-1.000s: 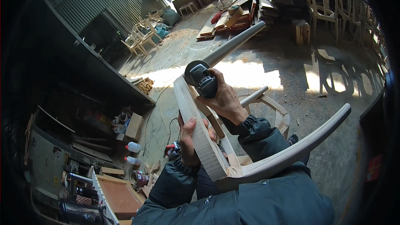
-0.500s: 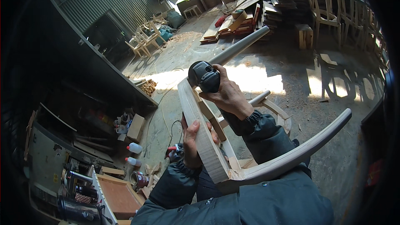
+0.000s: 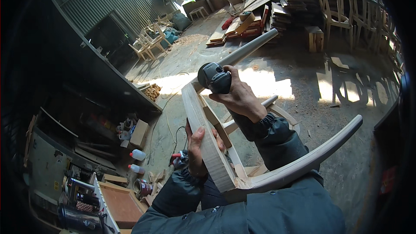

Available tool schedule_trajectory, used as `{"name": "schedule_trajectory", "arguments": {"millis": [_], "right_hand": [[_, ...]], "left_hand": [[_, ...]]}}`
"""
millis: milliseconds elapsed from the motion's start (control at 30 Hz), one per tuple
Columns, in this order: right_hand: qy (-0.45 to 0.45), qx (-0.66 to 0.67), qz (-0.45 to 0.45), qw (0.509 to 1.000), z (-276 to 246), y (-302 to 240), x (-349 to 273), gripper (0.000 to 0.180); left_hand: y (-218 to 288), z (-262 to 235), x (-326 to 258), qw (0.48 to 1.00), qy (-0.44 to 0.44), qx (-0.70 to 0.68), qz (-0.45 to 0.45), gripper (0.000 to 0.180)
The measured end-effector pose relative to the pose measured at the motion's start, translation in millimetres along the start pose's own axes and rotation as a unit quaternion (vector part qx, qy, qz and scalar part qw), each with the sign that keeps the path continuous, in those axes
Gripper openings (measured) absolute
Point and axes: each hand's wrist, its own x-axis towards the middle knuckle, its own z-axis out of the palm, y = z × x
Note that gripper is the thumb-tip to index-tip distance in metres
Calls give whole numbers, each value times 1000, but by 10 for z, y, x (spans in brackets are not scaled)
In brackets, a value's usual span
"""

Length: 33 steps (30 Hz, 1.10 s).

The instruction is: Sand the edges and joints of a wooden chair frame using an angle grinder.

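While the right hand (image 3: 243,98) grips a dark handheld power sander (image 3: 215,78) just above the centre of the frame, the left hand (image 3: 197,149) clasps the pale wooden rail (image 3: 206,135) of a chair frame, lower and to the left. The rail's long axis slants from left of the frame's centre down to the lower middle, by the jacket (image 3: 277,210). The sander sits at the rail's upper end, beside the corner where a tapered leg (image 3: 253,46) runs off toward the upper right; the right hand is the nearer to that corner, the left roughly midway along the rail. Whether the disc touches the wood cannot be told (the tool's own body hides the spot)

The right fingers are curled closed about the tool, one digit at its upper right and one along its lower edge, the others hidden. Its forearm reaches up and leftward from the lower right, passing behind the curved near leg (image 3: 318,156). The left forearm rises from the lower edge; that hand is wrapped part-way round the rail, thumb on the broad near face, fingertips showing on the far side, firmly bent over the wood
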Motion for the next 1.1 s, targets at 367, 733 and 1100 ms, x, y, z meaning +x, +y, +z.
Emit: {"name": "schedule_trajectory", "arguments": {"millis": [367,733,1100], "right_hand": [[-12,-84,8,996,15,-10,66,92],[29,-82,-17,996,-113,-124,25,99],[-16,-58,-30,998,27,-108,114,99]], "left_hand": [[-7,-58,-6,999,-1,-34,-34,46],[26,99,-13,999,6,33,30,49],[4,83,-24,1000,21,7,9,47]]}}
